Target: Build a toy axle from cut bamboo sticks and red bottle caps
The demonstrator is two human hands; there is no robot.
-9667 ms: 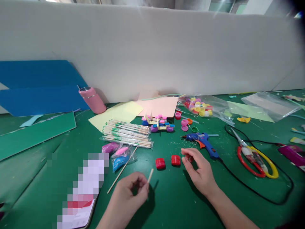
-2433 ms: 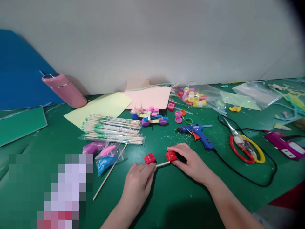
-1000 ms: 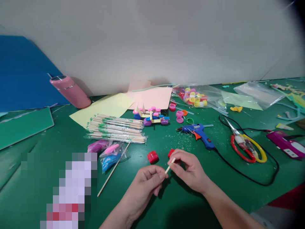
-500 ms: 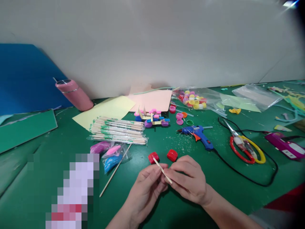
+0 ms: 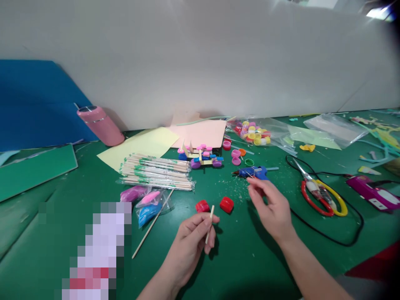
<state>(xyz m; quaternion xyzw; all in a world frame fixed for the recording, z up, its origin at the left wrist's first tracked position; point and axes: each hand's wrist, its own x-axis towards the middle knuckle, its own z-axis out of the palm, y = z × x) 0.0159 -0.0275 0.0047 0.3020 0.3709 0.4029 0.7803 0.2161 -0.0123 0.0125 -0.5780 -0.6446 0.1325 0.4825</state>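
Your left hand [image 5: 193, 235] pinched a stick [image 5: 212, 211], its long axis steep, in a tight grip, while your right hand [image 5: 272, 208], nearer the glue gun [image 5: 245, 172] lying crosswise just past it on the tabletop [image 5: 240, 262], had a half-parted, seemingly bare grip.

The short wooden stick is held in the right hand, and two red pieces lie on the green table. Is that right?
Not quite: the head view shows the short wooden stick in the left hand, not the right hand. The two red pieces do lie on the green table.
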